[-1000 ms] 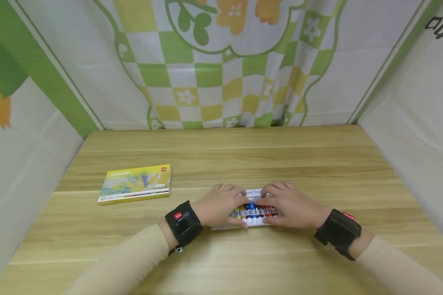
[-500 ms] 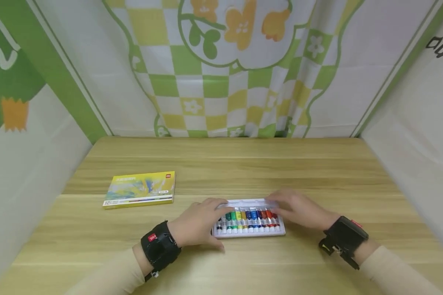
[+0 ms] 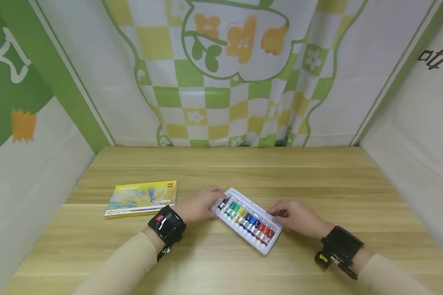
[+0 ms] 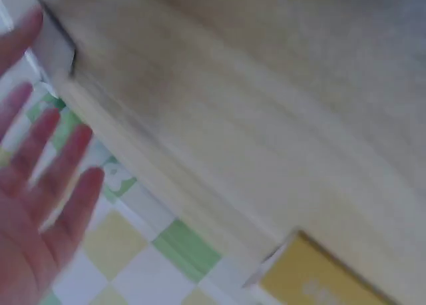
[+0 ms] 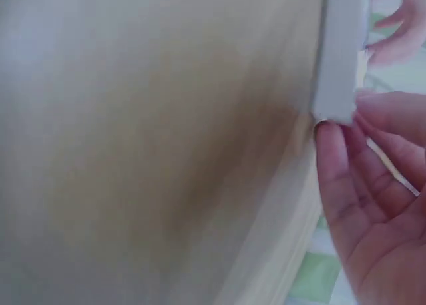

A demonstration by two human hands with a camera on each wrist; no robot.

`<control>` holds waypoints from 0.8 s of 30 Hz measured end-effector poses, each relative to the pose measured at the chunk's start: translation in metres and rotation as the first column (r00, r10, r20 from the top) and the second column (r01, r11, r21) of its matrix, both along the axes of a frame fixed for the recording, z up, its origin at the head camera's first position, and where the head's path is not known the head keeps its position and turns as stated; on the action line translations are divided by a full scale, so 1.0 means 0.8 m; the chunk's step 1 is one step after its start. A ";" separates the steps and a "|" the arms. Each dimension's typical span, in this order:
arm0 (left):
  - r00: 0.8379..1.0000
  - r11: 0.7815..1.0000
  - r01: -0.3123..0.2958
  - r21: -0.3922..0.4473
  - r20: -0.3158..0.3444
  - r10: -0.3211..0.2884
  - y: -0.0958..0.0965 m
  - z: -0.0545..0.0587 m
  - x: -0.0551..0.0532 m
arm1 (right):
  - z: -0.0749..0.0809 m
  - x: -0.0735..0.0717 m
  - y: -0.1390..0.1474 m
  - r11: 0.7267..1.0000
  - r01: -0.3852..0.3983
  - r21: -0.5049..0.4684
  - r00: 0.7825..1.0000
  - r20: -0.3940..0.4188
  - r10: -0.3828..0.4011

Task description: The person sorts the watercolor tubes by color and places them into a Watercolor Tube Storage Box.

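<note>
A white tray [image 3: 245, 203] with a row of small coloured paint tubes [image 3: 252, 222] lies slanted in the head view, its right end nearer to me. At that end my right hand [image 3: 299, 217] pinches the corner. The right wrist view shows thumb and fingers [image 5: 333, 148] gripping the white edge of the tray [image 5: 338, 58]. My left hand [image 3: 199, 203] is at the tray's left end, its fingertips by the black tube. Spread, fairly straight fingers of the left hand [image 4: 40, 205] show in the left wrist view; whether they touch the tray is hard to tell.
A yellow box [image 3: 140, 198] with a painted design lies flat on the wooden table [image 3: 221, 168], left of my left hand and close to that wrist. A checked green, yellow and white curtain [image 3: 214, 98] hangs behind the table. Pale fabric walls stand at both sides.
Both hands were over the tubes a second ago, then parted to the tray's ends. The tray has turned from level to slanted, its right end swinging toward me. The right hand now pinches its corner.
</note>
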State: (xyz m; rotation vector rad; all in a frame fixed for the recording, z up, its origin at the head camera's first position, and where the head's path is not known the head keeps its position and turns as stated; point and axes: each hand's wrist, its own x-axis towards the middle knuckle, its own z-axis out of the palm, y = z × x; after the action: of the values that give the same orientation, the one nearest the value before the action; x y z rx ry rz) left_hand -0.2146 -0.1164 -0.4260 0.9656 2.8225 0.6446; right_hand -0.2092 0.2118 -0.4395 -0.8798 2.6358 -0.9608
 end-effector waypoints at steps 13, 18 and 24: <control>0.697 0.668 -0.595 0.448 0.702 0.150 0.008 -0.010 0.057 | -0.008 0.008 -0.027 0.965 0.209 -0.159 0.944 0.291 -0.156; 0.709 0.667 -0.586 0.460 0.690 0.147 0.032 -0.009 0.060 | -0.010 0.017 -0.030 0.963 0.209 -0.169 0.940 0.307 -0.150; 0.753 0.677 -0.563 0.475 0.631 0.184 0.055 -0.013 0.050 | -0.009 0.041 -0.025 0.936 0.250 -0.247 0.913 0.382 -0.143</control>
State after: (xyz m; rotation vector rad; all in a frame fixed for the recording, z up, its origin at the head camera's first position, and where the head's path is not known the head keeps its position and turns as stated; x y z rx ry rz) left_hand -0.1745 -0.0721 -0.4364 0.0996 2.2755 1.7190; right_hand -0.1760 0.1916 -0.4468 -0.4314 2.3322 -1.4384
